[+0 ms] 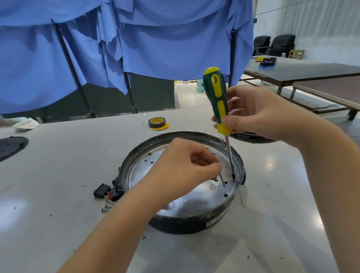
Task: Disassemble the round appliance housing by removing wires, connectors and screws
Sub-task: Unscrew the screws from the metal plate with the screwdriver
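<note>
The round housing (201, 220), black outside with a shiny metal floor full of small holes, sits on the white table in the middle. My left hand (183, 167) reaches into it and pinches a long screw (222, 180) whose tip stands in a hole near the right wall. My right hand (255, 112) grips a green and yellow screwdriver (216, 96) upright. Its blade tip (233, 177) rests on the metal floor just right of the screw.
Loose screws (107, 205) and black switch parts (106, 190) lie left of the housing. Tape rolls (157, 123) sit behind it. A black round cover (2, 148) lies at the far left, another black part (253, 137) behind my right hand. Blue cloth hangs beyond the table.
</note>
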Action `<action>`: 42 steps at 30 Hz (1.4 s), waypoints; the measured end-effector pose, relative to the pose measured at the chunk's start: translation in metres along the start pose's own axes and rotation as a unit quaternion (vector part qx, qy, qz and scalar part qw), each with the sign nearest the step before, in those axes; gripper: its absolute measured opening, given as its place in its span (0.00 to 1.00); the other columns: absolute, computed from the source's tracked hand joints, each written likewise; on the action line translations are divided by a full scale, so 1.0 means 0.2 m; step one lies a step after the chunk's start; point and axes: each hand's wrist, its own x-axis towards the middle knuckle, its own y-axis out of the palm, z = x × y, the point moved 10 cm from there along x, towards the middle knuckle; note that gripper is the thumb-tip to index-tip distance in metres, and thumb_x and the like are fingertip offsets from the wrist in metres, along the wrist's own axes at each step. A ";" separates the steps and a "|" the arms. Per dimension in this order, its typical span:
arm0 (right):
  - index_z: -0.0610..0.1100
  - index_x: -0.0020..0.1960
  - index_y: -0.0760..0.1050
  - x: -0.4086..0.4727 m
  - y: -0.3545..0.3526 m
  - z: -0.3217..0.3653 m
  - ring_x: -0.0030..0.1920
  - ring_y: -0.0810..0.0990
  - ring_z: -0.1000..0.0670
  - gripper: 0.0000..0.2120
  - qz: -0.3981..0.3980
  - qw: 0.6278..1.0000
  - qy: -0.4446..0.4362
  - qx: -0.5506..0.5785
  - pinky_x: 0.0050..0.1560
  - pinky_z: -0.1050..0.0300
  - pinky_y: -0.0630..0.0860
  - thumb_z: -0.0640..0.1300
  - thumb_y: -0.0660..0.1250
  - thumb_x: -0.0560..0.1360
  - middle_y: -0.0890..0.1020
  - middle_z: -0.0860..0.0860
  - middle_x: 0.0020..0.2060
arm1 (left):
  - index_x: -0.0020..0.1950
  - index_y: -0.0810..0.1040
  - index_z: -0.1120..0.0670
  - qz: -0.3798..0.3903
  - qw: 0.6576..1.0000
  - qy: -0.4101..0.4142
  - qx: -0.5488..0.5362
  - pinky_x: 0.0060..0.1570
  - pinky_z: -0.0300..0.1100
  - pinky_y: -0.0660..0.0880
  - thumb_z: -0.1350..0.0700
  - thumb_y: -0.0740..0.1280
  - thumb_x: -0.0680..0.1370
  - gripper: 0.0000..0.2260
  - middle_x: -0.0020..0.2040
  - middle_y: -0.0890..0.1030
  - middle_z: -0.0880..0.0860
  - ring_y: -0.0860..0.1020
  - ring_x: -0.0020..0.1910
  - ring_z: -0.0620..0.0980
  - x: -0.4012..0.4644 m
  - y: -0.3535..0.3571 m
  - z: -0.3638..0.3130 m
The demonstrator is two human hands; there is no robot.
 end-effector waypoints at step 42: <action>0.57 0.48 0.70 -0.22 0.55 -0.01 0.35 0.73 0.59 0.19 0.196 0.935 0.025 -0.294 0.37 0.62 0.71 0.66 0.70 0.65 0.75 0.57 0.39 | 0.43 0.83 0.59 -0.106 0.952 -0.280 0.060 0.29 0.32 0.74 0.58 0.71 0.75 0.05 0.34 0.85 0.52 0.80 0.29 0.42 -0.53 -0.74 0.79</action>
